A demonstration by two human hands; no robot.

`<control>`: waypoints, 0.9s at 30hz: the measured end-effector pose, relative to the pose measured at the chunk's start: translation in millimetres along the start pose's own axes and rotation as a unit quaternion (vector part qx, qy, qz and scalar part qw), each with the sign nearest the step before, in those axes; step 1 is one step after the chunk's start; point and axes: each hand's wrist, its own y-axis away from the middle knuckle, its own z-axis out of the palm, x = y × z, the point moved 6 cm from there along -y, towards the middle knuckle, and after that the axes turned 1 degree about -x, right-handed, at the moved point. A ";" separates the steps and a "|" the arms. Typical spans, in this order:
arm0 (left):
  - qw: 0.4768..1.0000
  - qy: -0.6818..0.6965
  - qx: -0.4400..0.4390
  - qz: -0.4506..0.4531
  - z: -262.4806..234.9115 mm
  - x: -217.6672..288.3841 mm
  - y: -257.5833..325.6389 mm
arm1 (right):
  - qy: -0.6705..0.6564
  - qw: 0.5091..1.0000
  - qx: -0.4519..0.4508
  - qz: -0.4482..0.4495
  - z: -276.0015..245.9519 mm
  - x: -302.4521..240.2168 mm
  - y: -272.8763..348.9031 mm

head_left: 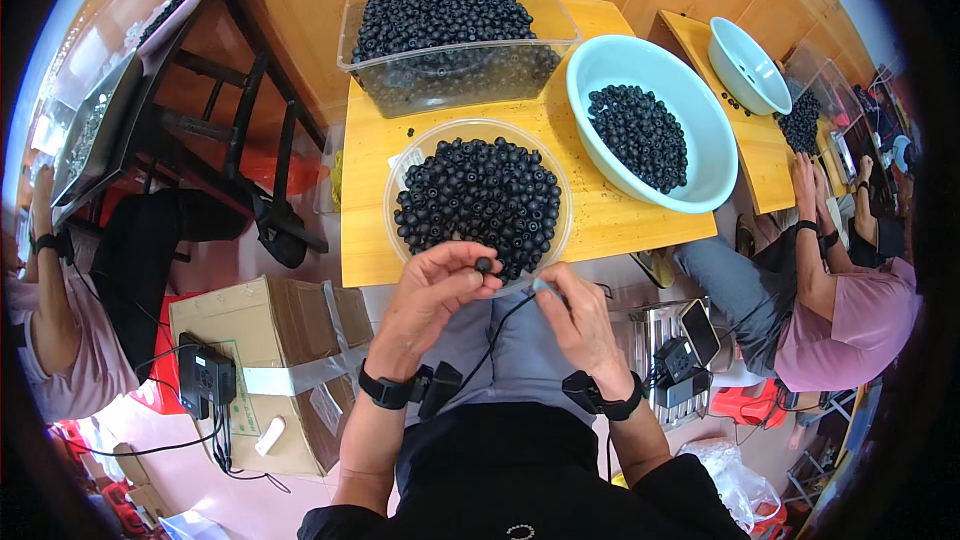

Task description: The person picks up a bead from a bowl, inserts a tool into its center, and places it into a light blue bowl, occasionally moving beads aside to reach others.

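Between the thumb and fingertips of my left hand (432,292) is one small round black bead (484,265) with a hole in it. This hand is closed in a pinch over the near edge of a round clear tub (567,202) heaped with similar black beads (475,195). Just right of the bead, my right hand (582,325) is closed in a pinch too. A small pale-blue bit (541,285) shows at its fingertips; its kind is too small to make out. The two hands are apart, above my lap.
The tub stands on a yellow wooden table (370,225). Behind it is a rectangular clear bin (560,42) of black beads; to its right, a light-blue basin (640,60) holds more. A cardboard box (300,330) stands left of my legs. Other people sit at both sides.
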 end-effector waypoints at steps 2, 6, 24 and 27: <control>0.999 0.030 -0.004 -0.013 -0.2 -7.8 3.2 | -0.016 1.000 -0.009 -0.005 3.7 -9.4 -3.9; 0.997 0.065 -0.018 -0.027 -1.7 -17.3 6.1 | -0.010 0.999 -0.018 -0.041 8.3 -21.6 -7.6; 0.995 0.094 -0.035 -0.012 -11.1 -18.2 3.4 | -0.013 0.995 -0.082 -0.053 13.4 -27.6 -15.8; 0.993 0.107 -0.041 -0.010 -8.8 -17.7 3.9 | -0.015 0.995 -0.064 -0.069 13.1 -26.6 -14.6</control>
